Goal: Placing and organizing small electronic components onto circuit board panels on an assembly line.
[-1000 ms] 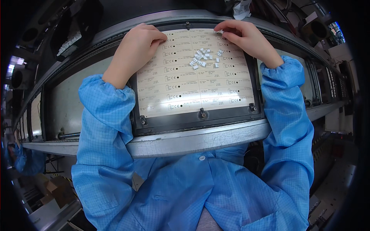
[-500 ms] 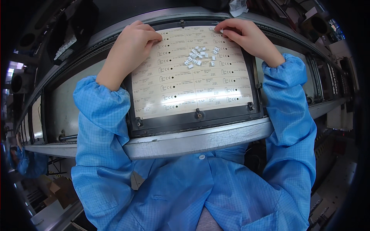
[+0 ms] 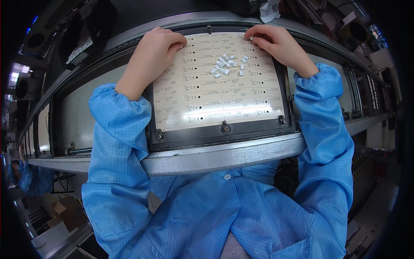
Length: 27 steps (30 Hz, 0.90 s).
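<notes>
A cream printed circuit board panel lies in a black frame. Several small white connectors are heaped loosely on its upper middle, with a few apart just to the right. At the panel's far right corner, my right hand pinches a small white connector between thumb and fingers. My left hand is over the far left corner, its thumb and fingers pressed together near the panel's surface. Whatever its fingertips hold, if anything, is hidden.
A metal rail runs along the near side. Upper left stands a dark bin with white parts inside. A crumpled clear bag lies at the far side. Another person's blue sleeve shows at the far left.
The panel appears slightly further right and lower in the view, with both hands shifted alongside it. My right hand still holds a white connector near the far right corner.
</notes>
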{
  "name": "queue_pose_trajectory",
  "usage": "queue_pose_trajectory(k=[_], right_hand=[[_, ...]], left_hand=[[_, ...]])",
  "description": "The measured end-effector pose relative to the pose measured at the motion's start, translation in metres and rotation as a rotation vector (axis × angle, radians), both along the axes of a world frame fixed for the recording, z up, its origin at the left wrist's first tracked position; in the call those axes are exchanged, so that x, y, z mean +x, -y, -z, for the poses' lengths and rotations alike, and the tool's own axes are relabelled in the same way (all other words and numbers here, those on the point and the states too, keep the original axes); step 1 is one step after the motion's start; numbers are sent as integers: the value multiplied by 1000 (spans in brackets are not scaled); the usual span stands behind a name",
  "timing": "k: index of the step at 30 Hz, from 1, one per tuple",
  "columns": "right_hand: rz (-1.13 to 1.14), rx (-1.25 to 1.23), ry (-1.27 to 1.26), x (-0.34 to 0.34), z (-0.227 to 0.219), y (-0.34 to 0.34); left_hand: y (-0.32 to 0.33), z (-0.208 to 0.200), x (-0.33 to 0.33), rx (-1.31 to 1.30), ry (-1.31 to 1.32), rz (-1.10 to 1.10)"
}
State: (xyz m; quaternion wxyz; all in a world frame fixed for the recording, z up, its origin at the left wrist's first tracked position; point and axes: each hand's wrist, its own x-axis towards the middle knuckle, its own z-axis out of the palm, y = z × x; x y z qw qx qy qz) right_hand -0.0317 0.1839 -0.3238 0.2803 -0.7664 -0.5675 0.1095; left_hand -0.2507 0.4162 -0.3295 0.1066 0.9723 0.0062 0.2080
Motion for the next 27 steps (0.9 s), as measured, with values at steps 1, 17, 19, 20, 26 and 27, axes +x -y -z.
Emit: queue_pose_trajectory(k=[1,17,19,20,26,27], right_hand=[[0,-19,3,-1,-3,0],[-17,14,37,1,0,1],[-18,3,40,0,-1,1],[-19,-7,42,0,-2,1],[-36,1,69,2,-1,1],[-34,1,69,1,-1,1]], left_hand=[[-1,0,-1,-64,-9,-18],[-5,-2,1,-100,-29,3],[-4,-3,1,-119,-59,-32],[-4,-3,1,-119,-60,-34],[-1,-2,1,-74,-38,-30],[-2,-3,2,-62,-44,-17]])
